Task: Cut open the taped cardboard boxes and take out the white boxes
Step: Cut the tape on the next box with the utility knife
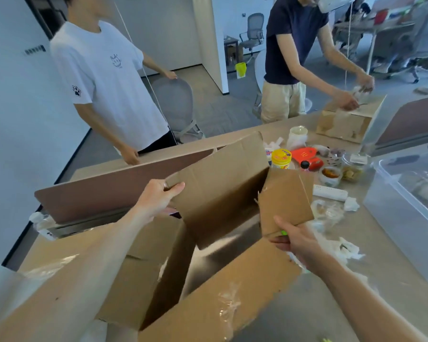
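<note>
Tally by kind
Two boxes (215, 193), perhaps three; two bystanders (104, 77); two hands (158, 196); one bin (405, 218); one yellow jar (281, 159).

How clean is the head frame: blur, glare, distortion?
Head view: the wide-angle lens bends the edges, as at the clear plastic bin. The far office at top right is smeared by blur. The tape on the near flap glares white. The inside of the cardboard box is dim and unreadable. The left hand and right hand, both gripping flaps, are fairly sharp.

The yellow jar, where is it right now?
In the head view the yellow jar stands on the table, right of centre, just behind the raised cardboard flap, with a red carton at its right.
</note>
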